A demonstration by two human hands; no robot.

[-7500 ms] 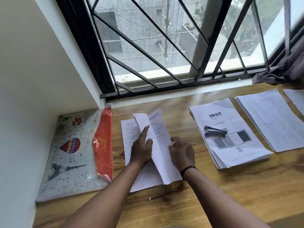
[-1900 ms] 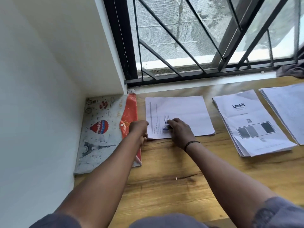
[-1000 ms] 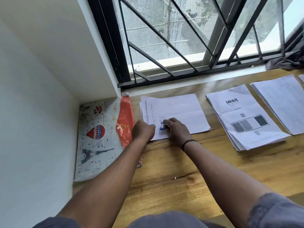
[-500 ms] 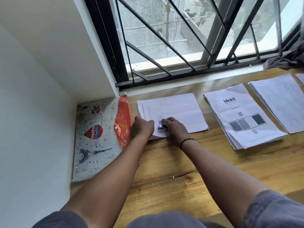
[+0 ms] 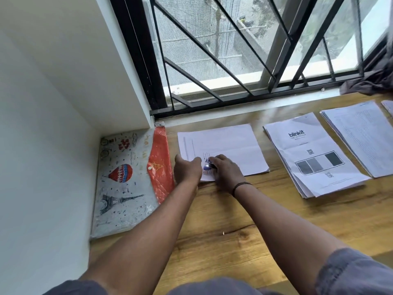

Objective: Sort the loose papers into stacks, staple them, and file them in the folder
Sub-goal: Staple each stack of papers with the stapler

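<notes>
Both hands (image 5: pixel 187 170) still clamp one stapler (image 5: pixel 208 166) on one stack (image 5: pixel 225 147).

Both hands (image 5: pixel 225 170) on stapler (image 5: pixel 207 165) at paper stack (image 5: pixel 229 147) corner, near folder (image 5: pixel 127 179).

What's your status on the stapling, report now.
Right hand grips small blue stapler at near-left corner of white paper stack. Left hand pins that corner. Nothing obstructing.

Stapler (image 5: pixel 207 166) mostly hidden between hands; far-right paper stack (image 5: pixel 388 106) edge-cropped.
</notes>
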